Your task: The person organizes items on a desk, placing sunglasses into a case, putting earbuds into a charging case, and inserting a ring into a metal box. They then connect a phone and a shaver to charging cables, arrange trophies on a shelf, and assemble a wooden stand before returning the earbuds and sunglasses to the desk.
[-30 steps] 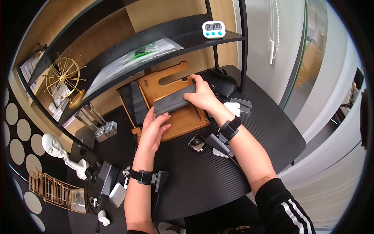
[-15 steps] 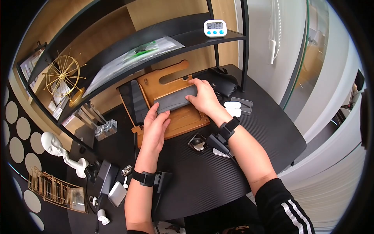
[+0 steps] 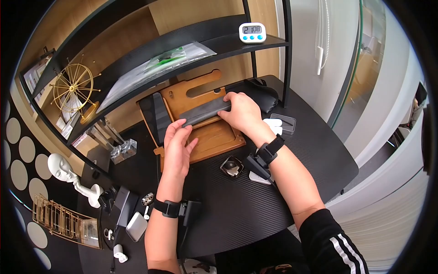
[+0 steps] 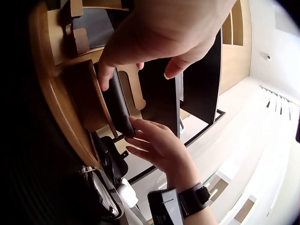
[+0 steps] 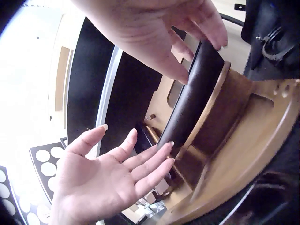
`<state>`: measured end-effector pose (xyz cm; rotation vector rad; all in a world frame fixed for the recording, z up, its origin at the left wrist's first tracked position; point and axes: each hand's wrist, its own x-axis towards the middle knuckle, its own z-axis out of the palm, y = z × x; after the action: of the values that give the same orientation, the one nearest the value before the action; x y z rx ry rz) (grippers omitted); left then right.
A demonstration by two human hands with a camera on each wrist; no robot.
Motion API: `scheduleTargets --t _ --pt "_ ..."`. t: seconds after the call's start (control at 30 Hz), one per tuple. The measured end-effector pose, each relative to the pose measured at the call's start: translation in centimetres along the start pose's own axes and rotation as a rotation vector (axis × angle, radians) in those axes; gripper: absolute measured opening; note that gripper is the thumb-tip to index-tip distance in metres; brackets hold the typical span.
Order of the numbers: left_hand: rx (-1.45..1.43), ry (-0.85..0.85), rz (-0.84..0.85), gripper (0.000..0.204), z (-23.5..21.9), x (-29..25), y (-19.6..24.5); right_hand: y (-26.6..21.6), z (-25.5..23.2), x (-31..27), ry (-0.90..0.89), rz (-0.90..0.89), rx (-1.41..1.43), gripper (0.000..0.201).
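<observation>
A long black leather wallet lies along the wooden desk stand, behind the stand's raised front ledge in the right wrist view. My right hand pinches its right end, thumb on the near side and fingers round the far edge. At the other end my left hand has its fingers extended, fingertips right at the wallet's corner; its palm faces up in the right wrist view. A black phone leans on the stand's left side.
A dark pouch lies behind the right hand. White earbud case, small clear box and a watch-like item sit to the right and front. A black shelf with a timer overhangs the stand.
The wallet has tipped back and settled lower into the stand, showing a narrower face. My left fingers have loosened and spread from its left end, while my right hand keeps its grip.
</observation>
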<state>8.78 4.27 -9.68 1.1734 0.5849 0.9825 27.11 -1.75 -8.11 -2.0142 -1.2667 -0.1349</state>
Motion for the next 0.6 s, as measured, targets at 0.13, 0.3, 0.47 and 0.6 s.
scheduleTargets --t 0.13,0.3,0.47,0.6 --pt "-0.049 -0.100 -0.057 0.026 -0.6 0.5 0.0 0.3 0.7 0.0 -0.001 -0.032 0.026 0.041" --pt "-0.097 -0.188 -0.092 0.028 -1.2 0.8 -0.1 0.8 1.7 0.2 0.000 -0.119 -0.051 0.031" --pt "-0.090 -0.233 -0.086 0.029 -1.4 0.9 -0.2 0.0 1.1 0.0 -0.108 -0.066 -0.083 0.036" --pt "-0.095 -0.265 -0.066 0.029 -1.5 0.8 -0.2 0.0 1.1 0.1 -0.057 -0.076 -0.063 0.032"
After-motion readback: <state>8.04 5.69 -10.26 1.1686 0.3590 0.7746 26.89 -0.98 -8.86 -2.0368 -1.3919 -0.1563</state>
